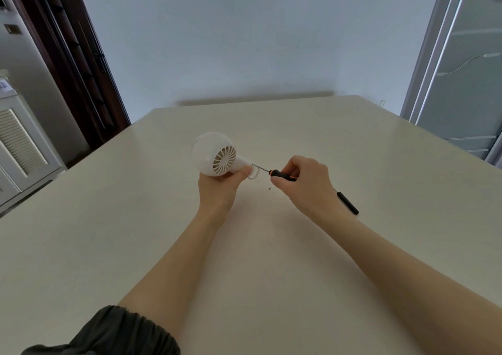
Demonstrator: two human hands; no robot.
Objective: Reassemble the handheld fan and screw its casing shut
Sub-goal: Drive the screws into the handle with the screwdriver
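Both bare forearms reached out over the pale table (353, 151), the left one coming out of a dark gathered sleeve (114, 333) pushed up near the elbow. The left hand (220, 189) was raised off the tabletop, wrist bent back, with its fingers curled up around the underside of the white fan (214, 157); a thumb tip pressed on the short handle just below the round slotted grille, which faced the person. The fan was held in the air above the middle of the table, its handle pointing to the right, a thin white loop hanging from the handle's end. The right hand (304, 178) sat just beside it, knuckles up and fingers folded, pinching the black and orange grip of a small screwdriver (274, 174). The metal shaft ran level and to the left, its tip meeting the end of the fan's handle. A tiny dark speck, perhaps a screw (269, 188), lay on the table under the screwdriver. Behind the right wrist a slim black rod (347, 202) lay on the table, partly hidden by the arm.
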